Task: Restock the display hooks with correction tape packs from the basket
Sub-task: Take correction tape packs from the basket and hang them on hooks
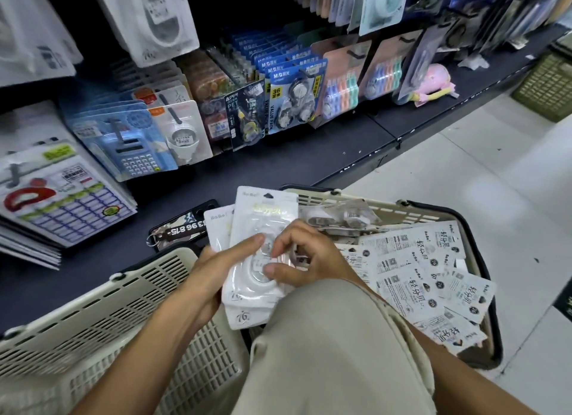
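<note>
Hands meet over a small stack of white correction tape packs (257,260), held above the near edge of the dark shelf (278,164) and the gap between two baskets. Left hand (216,260) grips the stack from its left side, thumb laid across the front of the top pack. Right hand (305,260) rests on the same pack from the right, its thumb and forefinger pinching at the clear blister in the middle; what exactly they pinch cannot be told. Right of the hands, a beige basket (418,212) with a black rim holds more packs (433,275), most lying printed back up and fanned over one another. Left and nearer, a second beige basket (123,306) stands with its slotted wall toward the camera. A bent knee in beige cloth (334,337) fills the near centre. On the far side, hanging rows of stationery packs (294,89) line the display above the shelf, and calculators (130,145) hang at the left. A phone with a key ring (179,229) lies on the shelf just beyond the stack.
</note>
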